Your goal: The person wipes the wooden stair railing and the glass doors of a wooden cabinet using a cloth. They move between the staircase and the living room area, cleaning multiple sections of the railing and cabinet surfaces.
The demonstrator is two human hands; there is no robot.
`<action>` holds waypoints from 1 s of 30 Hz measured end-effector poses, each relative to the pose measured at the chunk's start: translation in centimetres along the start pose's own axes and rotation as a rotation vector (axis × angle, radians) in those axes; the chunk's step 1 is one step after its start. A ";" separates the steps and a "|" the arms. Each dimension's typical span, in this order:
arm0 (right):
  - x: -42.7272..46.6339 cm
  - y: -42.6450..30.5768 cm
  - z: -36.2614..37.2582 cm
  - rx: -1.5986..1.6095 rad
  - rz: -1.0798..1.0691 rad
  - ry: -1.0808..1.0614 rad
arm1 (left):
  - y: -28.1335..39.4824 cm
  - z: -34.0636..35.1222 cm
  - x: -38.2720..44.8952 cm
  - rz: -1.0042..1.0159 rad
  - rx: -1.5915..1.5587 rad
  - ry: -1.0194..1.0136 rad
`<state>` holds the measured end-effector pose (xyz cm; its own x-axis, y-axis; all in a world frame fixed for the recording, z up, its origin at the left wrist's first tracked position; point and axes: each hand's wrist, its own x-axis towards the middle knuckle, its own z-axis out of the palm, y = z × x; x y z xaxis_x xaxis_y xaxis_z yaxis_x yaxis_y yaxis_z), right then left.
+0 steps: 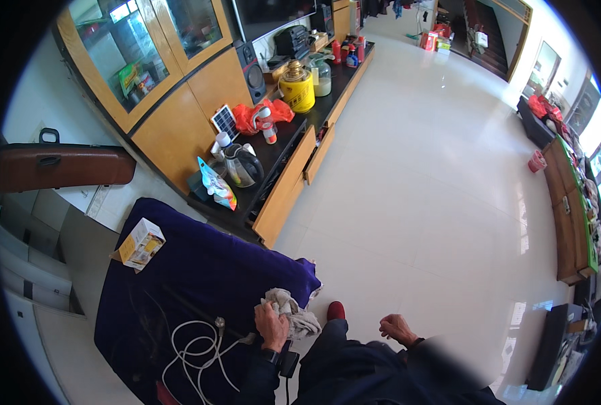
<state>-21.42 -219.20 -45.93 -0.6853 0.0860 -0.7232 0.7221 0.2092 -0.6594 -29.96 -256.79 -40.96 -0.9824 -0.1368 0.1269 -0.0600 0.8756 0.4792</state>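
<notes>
My left hand (pixel 271 328) grips a crumpled, light grey cloth (pixel 292 316) at the right edge of a table or stand draped in dark purple fabric (pixel 204 258). The cloth hangs partly past that edge. My right hand (pixel 397 330) is held over the floor beside my body, fingers curled, with nothing visible in it. Left of my left hand, a loosely coiled white cable (pixel 195 349) with a plug (pixel 220 324) lies on the fabric. A small white and yellow cardboard box (pixel 142 245) sits near the fabric's far left side.
A low black and wood cabinet (pixel 285 207) with drawers pulled out bears an electric kettle (pixel 243 166), a yellow container (pixel 297 91) and a glass jar (pixel 321 78). A brown instrument case (pixel 67 167) lies at the left. A wooden cabinet (pixel 566 217) and pink bin (pixel 537 161) stand at the right.
</notes>
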 end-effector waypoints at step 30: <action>22.6 -38.3 -14.5 0.108 -0.816 -0.341 | 28.9 -10.0 35.8 0.622 -0.781 -0.733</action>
<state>-65.90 -211.10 -34.01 -0.9370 -0.3481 -0.0300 0.0380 -0.0162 -0.9991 -65.14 -241.04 -13.94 -0.6886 0.7147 0.1226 0.3262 0.1543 0.9326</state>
